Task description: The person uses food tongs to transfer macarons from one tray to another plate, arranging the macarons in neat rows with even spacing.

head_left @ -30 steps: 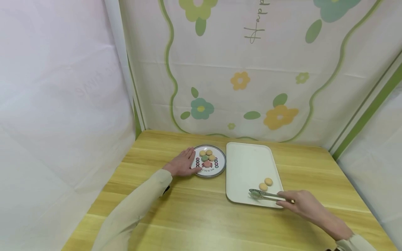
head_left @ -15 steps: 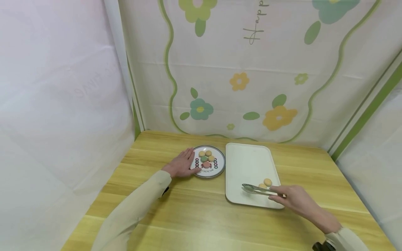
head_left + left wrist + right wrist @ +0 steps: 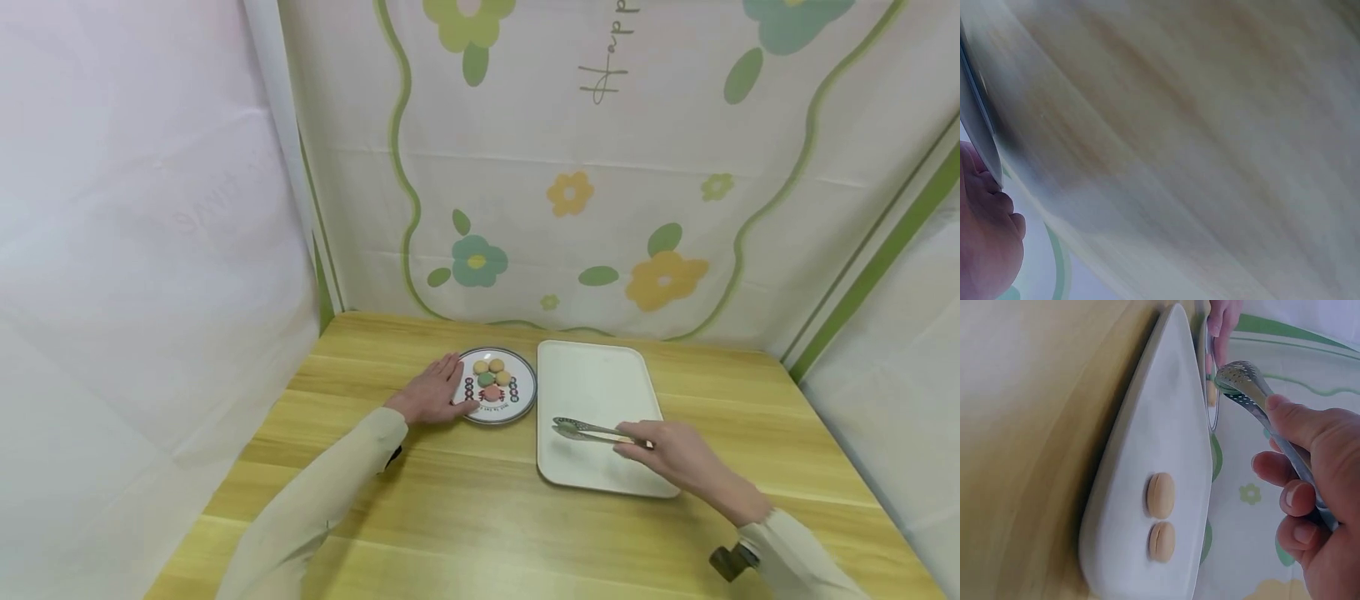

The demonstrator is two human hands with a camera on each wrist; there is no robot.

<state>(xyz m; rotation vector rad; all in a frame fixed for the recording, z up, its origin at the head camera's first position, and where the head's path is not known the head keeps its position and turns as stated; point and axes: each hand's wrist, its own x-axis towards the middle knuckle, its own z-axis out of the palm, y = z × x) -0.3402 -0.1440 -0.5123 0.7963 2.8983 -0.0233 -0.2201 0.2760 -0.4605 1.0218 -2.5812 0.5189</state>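
My right hand (image 3: 671,454) grips metal tongs (image 3: 600,435) above the white tray (image 3: 600,375). A green macaron (image 3: 1219,387) shows between the tongs' perforated tips in the right wrist view. Two beige macarons (image 3: 1161,495) lie on the tray there; in the head view the right hand hides them. Fingers extended, my left hand (image 3: 433,393) rests at the left rim of a round plate (image 3: 525,400) with a dark-edged border and printed pattern. Several macarons sit on that plate: beige ones (image 3: 503,378), a green one (image 3: 487,380) and a pink one (image 3: 492,393).
The wooden table (image 3: 450,517) carries the plate and the tray side by side, a narrow gap between them. A flower-patterned cloth (image 3: 510,183) hangs behind the table's back edge. White cloth walls (image 3: 150,250) stand at both sides.
My right hand has lifted the tongs with the green macaron and carried them left across the tray, away from the two beige macarons. The left hand stays at the plate.
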